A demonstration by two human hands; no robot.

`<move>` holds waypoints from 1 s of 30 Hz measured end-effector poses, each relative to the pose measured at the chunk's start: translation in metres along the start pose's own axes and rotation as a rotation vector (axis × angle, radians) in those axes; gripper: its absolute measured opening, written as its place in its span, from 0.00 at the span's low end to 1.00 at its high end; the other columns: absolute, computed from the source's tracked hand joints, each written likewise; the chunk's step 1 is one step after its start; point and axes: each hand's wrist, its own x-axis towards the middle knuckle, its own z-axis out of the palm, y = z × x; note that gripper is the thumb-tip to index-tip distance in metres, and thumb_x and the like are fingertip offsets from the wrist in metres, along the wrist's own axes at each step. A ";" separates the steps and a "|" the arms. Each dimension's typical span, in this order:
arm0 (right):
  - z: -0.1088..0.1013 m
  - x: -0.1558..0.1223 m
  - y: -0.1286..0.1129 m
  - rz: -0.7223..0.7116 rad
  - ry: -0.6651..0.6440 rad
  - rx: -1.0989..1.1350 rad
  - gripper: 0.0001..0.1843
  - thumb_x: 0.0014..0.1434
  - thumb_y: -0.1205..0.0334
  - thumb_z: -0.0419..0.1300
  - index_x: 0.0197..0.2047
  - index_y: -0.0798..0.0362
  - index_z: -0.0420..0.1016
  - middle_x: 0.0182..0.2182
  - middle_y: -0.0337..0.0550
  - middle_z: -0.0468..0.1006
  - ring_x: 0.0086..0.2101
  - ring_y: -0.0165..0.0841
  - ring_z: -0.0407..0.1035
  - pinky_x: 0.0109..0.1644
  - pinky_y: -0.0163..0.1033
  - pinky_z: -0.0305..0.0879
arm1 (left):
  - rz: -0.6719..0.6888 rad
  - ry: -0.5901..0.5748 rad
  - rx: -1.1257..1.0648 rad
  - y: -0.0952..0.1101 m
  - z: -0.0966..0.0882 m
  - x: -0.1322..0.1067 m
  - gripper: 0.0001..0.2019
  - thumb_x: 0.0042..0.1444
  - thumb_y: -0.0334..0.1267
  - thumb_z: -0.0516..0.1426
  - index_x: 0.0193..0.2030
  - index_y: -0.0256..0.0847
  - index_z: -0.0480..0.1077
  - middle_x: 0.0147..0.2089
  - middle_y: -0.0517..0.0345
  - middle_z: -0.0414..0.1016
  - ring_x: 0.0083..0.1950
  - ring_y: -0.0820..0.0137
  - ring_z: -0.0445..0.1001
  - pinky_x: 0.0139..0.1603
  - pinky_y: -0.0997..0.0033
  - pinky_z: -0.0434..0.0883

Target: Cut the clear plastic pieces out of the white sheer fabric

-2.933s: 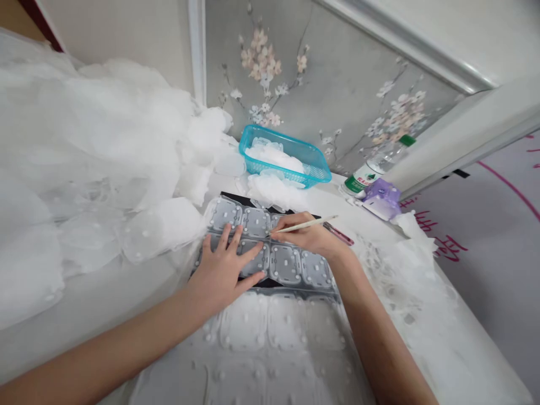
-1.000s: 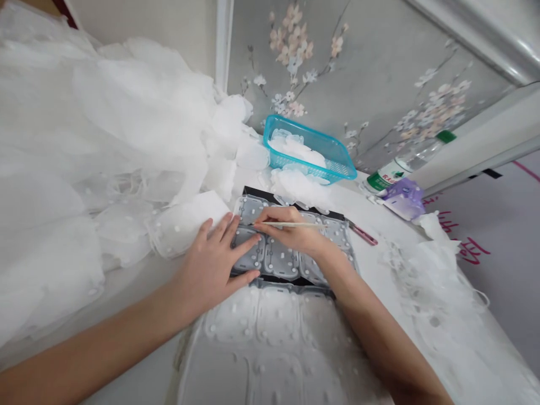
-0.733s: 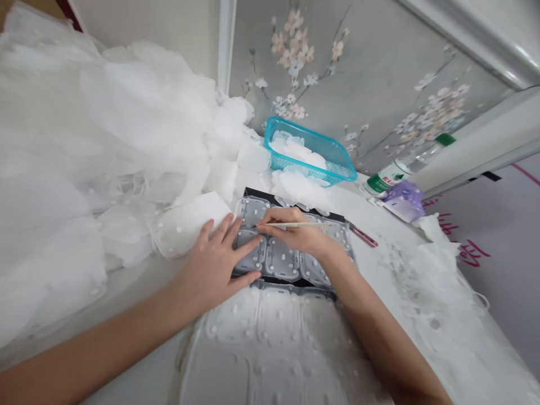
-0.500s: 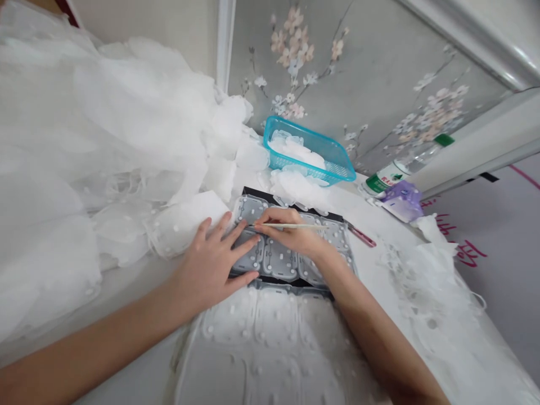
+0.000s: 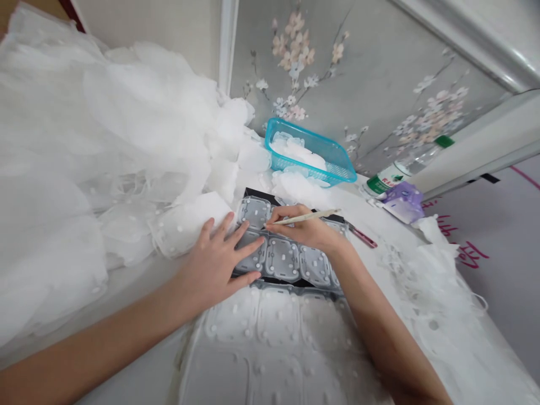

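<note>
The right hand (image 5: pixel 301 232) has its grip clamped on a thin brush (image 5: pixel 304 217) over a grey moulded sheet (image 5: pixel 282 259). The left hand (image 5: pixel 215 253) lies open on it. The white-coated panels (image 5: pixel 257 318) at six o'clock look finished; the grey ones remain.

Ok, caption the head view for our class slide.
Left hand rests on a grey dotted sheet; right hand holds a thin tool.

Bare L hand (image 5: pixel 213 264), bare R hand (image 5: pixel 304 228).

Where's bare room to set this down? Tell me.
Bare tabletop lies between the pink pen and the white lace scraps; another strip lies below the left forearm. Left hand and right hand with its slender stick crowd the grey moulded tray.
</note>
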 end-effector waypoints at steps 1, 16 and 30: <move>0.005 0.002 0.002 -0.012 0.038 0.013 0.11 0.57 0.58 0.58 0.28 0.56 0.71 0.22 0.38 0.69 0.24 0.25 0.58 0.26 0.31 0.53 | 0.001 0.000 -0.004 0.000 0.000 0.000 0.26 0.58 0.57 0.49 0.61 0.53 0.63 0.66 0.49 0.60 0.68 0.45 0.51 0.60 0.38 0.52; -0.004 0.000 0.006 -0.037 -0.004 -0.002 0.10 0.58 0.59 0.58 0.27 0.55 0.69 0.22 0.37 0.68 0.24 0.24 0.58 0.26 0.31 0.54 | -0.014 -0.006 0.043 0.001 -0.002 0.002 0.27 0.57 0.57 0.50 0.61 0.52 0.64 0.65 0.47 0.62 0.67 0.44 0.52 0.60 0.37 0.53; 0.013 -0.076 -0.012 0.080 0.494 0.163 0.10 0.54 0.57 0.63 0.28 0.55 0.71 0.21 0.39 0.73 0.21 0.26 0.65 0.24 0.32 0.61 | 0.361 0.060 -0.065 0.005 -0.003 0.000 0.19 0.63 0.45 0.47 0.58 0.49 0.66 0.63 0.56 0.65 0.65 0.58 0.60 0.64 0.50 0.52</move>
